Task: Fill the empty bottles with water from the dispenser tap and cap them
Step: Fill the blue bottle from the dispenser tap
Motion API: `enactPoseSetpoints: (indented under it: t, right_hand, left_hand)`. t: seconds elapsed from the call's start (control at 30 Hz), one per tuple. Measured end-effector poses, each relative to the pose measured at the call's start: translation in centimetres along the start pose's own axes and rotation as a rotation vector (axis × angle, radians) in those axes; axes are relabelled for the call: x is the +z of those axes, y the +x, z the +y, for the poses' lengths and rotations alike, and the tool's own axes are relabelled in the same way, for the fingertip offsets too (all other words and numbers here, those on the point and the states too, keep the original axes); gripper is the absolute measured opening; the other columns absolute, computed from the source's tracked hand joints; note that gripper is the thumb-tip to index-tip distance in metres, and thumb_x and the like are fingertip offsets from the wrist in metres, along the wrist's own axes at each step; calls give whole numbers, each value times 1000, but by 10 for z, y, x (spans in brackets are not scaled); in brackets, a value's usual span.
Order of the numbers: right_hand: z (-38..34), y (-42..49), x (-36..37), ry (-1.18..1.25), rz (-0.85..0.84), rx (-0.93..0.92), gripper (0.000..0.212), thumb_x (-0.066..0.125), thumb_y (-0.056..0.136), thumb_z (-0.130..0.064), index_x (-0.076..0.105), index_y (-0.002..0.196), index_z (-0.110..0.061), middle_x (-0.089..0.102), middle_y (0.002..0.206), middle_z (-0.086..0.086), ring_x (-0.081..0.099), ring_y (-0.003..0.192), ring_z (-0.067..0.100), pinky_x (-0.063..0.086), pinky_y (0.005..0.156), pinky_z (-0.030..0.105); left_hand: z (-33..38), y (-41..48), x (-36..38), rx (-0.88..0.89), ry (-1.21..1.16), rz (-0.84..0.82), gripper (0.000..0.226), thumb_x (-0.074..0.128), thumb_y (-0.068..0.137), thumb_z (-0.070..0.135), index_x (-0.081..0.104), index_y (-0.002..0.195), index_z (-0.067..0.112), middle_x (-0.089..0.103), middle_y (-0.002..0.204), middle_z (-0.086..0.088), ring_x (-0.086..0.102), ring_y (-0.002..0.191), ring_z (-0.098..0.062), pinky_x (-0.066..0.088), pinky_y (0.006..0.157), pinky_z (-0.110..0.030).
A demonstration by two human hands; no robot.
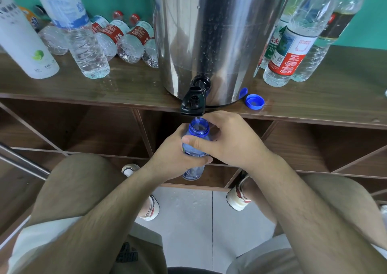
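A blue plastic bottle (198,129) stands upright under the black tap (193,100) of the steel dispenser (219,35), its open mouth just below the spout. A thin stream of water falls into it. My left hand (171,158) wraps the bottle's body from the left. My right hand (228,142) grips it from the right, thumb across the front. Its blue cap (254,101) lies upside down on the wooden shelf (125,89), right of the tap.
Several clear bottles stand or lie left of the dispenser, among them a tall one (77,33) and a white bottle (23,41). More labelled bottles (293,43) stand at the right. Open cubbies sit below the shelf. My knees and shoes are above a wet tiled floor (199,211).
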State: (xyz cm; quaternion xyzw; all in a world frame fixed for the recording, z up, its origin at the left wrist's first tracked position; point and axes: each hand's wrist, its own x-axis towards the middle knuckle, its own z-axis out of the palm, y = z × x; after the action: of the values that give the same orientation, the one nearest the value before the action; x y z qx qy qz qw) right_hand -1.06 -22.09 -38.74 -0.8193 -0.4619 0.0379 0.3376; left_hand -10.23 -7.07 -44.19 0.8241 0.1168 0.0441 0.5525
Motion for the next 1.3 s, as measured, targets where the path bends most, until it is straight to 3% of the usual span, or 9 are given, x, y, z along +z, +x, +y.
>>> enactPoseSetpoints:
  t: [0.07, 0.2, 0.3, 0.37, 0.53, 0.67, 0.8, 0.97, 1.3]
  right_hand:
    - [1, 0, -1, -1, 27, 2, 31, 72, 85, -66, 62, 91, -37, 63, 84, -18, 61, 83, 4, 47, 72, 20]
    - [-1, -4, -3, 58, 261, -6, 42, 71, 82, -62, 59, 90, -22, 61, 83, -10, 62, 78, 13, 54, 67, 41]
    - [-8, -5, -7, 137, 488, -183, 41, 75, 84, -40, 48, 93, -11, 49, 88, -1, 52, 76, 22, 47, 63, 43]
    - [-12, -5, -11, 134, 571, -364, 35, 72, 88, -30, 52, 107, -7, 51, 102, 3, 53, 91, 21, 47, 75, 38]
    - [-18, 3, -13, -34, 464, -495, 41, 69, 98, -27, 67, 131, -2, 60, 139, 18, 56, 132, 32, 41, 113, 43]
    - [-20, 5, -16, -62, 453, -507, 34, 72, 95, -10, 70, 128, 0, 58, 142, 21, 56, 133, 34, 45, 110, 48]
    - [-26, 2, -18, -38, 431, -518, 39, 68, 99, -20, 67, 130, 4, 59, 143, 19, 60, 132, 27, 49, 109, 41]
    - [-27, -1, -24, -10, 429, -523, 34, 61, 102, -15, 68, 127, 7, 61, 141, 19, 61, 133, 24, 49, 109, 36]
    - [-22, -4, -33, -21, 361, -543, 33, 65, 100, -5, 66, 130, 7, 59, 144, 19, 59, 136, 23, 52, 107, 40]
  left_hand:
    - [-1, 0, 0, -5, 2, -2, 78, 96, 72, 19, 55, 138, 19, 71, 123, 5, 69, 113, -13, 57, 101, -45]
    - [-5, 3, 3, -40, 0, 37, 65, 96, 71, 15, 61, 125, 12, 74, 112, -2, 73, 106, -21, 58, 97, -48]
    - [-3, 2, 5, -19, 8, 61, 66, 95, 71, 17, 56, 125, 16, 71, 110, 4, 71, 107, -19, 58, 96, -39]
    - [-1, 1, 5, -18, 10, 49, 64, 92, 75, 17, 54, 127, 15, 66, 110, 5, 68, 111, -21, 56, 100, -42]
    - [4, -1, 3, 9, -1, 24, 71, 88, 81, 13, 51, 141, 9, 67, 131, -6, 63, 126, -22, 51, 107, -48]
    - [5, -3, 4, -8, -27, 47, 73, 90, 78, 14, 50, 139, 11, 67, 128, -7, 64, 122, -23, 52, 105, -49]
    - [10, -1, 3, 35, 29, -8, 71, 84, 85, 20, 48, 146, 10, 63, 139, -2, 57, 134, -18, 48, 112, -42]
    - [9, -5, 1, -7, -12, 46, 62, 88, 81, 17, 53, 132, 10, 68, 117, -6, 67, 114, -24, 54, 101, -52]
    - [8, -7, 2, -17, -31, 74, 72, 92, 76, 20, 51, 135, 16, 69, 119, -1, 68, 112, -21, 56, 101, -49]
